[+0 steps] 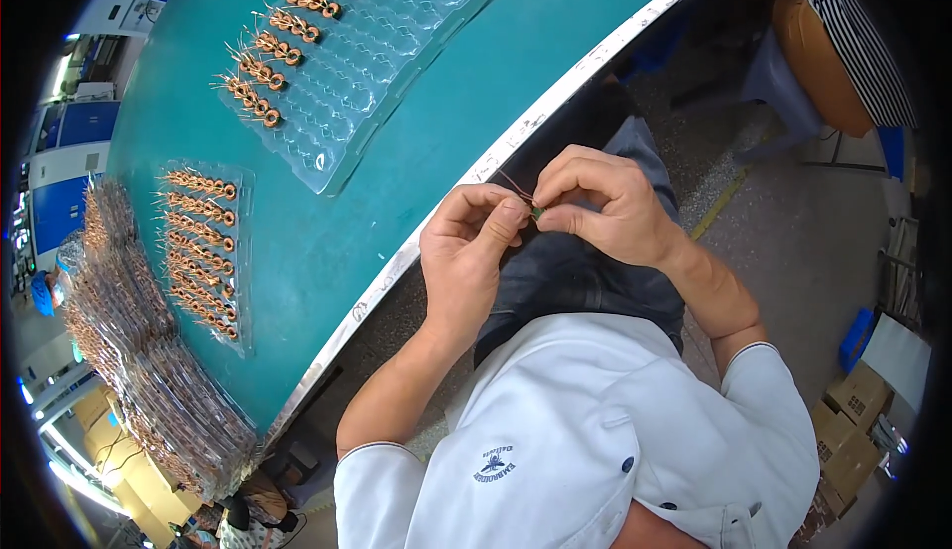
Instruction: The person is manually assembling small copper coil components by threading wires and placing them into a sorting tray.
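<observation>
Just beyond the table's front edge, over my lap, both hands meet at a small green piece point(537, 213) with thin copper-coloured wires point(516, 186) rising from it. My right hand point(607, 204) pinches it between thumb and fingers. My left hand point(468, 244) is closed beside it, thumb against forefinger, touching its left side; the fingertips hide most of the piece. On the table, a clear plastic tray point(372, 103) holds rows of copper-wound ring coils point(260, 103) along its left part, their wire ends sticking out. The tray's other pockets are bare.
A smaller clear tray point(245, 281) at the left holds more ring coils point(203, 220). Beside it rises a tall stack of filled trays point(149, 341). The green tabletop point(416, 187) has a pale, worn edge point(397, 273). A plastic stool point(778, 83) with a seated person is at the upper right.
</observation>
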A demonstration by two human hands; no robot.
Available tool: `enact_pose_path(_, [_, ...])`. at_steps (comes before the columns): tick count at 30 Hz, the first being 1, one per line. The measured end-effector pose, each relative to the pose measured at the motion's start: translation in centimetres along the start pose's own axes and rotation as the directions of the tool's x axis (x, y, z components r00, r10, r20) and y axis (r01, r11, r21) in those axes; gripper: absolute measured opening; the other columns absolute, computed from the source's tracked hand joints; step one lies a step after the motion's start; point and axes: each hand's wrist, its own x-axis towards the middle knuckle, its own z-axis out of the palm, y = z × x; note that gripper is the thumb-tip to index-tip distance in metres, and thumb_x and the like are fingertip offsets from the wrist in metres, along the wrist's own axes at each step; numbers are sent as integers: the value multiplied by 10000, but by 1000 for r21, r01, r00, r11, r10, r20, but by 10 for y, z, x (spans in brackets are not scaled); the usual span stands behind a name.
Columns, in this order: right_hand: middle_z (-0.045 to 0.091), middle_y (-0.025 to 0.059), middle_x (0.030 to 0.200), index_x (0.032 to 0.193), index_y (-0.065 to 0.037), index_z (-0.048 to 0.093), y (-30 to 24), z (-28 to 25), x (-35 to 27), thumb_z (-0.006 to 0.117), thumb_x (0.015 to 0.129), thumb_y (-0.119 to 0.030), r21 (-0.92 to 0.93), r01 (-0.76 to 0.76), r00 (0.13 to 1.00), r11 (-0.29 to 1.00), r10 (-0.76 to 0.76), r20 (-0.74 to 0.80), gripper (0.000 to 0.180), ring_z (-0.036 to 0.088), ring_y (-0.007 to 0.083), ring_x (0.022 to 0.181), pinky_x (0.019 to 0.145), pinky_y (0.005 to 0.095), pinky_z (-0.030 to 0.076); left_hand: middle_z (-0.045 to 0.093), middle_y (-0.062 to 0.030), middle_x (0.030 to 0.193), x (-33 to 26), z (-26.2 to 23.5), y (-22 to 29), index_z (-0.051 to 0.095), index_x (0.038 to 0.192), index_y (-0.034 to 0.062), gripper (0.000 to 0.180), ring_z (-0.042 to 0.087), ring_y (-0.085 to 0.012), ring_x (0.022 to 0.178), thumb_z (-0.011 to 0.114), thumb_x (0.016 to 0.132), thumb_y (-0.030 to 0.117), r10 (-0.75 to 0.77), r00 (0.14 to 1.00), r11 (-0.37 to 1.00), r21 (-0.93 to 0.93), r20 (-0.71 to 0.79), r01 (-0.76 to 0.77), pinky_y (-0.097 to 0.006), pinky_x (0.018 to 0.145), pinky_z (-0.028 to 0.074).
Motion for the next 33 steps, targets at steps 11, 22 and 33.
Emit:
enact_pose_path(11, [647,99,881,860,14,673,-15,-16,23,732,728,99,-87,60,997,994,-64,-44,167,633,169,782,675,260,509,666,-71,953,19,-3,21,610,1057,-24,164,615,-102,814,610,964,111,1,993,999,45,116,-7,-238,719,510])
enact_pose_path(22, [647,24,799,864,-27,691,-24,42,211,734,801,-125,-231,59,998,971,-55,21,124,574,96,705,646,253,472,568,-167,1151,82,-61,43,634,985,45,259,534,-356,1056,739,757,112,549,652,261,634,524,-728,-442,908,427])
enact_pose_path(33, [719,127,829,924,-54,725,13,123,324,722,761,-206,-445,178,936,878,-11,352,223,689,281,777,710,392,529,553,-211,1132,85,-69,45,609,1019,24,342,530,-396,1055,720,696,38,666,663,287,704,341,-650,-471,887,441])
